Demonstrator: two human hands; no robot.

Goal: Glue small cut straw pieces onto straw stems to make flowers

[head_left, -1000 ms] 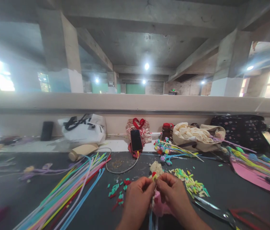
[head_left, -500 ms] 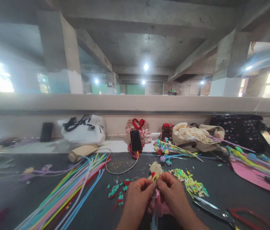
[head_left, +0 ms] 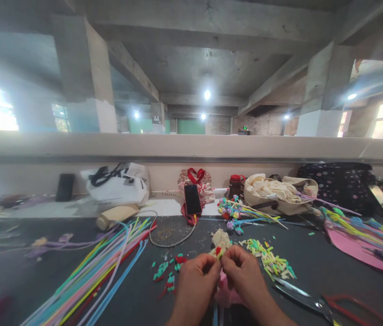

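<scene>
My left hand and my right hand meet at the front middle of the dark table. Thumbs and fingertips of both pinch a small pipe-cleaner flower, red with a yellow bit, whose lower part the fingers cover. Below them hangs a light blue pipe-cleaner stem; its join to the flower is hidden. Just beyond the fingertips lies a cream fuzzy clump. Something pink shows between my wrists. Short green and red pieces lie left of my left hand, and yellow-green cut pieces to the right.
Long coloured pipe cleaners fan out at left. Scissors with red handles lie at front right. Behind are a phone on a cable, finished flower stems, a cloth-filled beige bag and a white bag.
Both hands keep their pinch and have barely moved. The red flower sits a little lower and shows more above the fingertips. The blue stem's lower part has shifted slightly left.
</scene>
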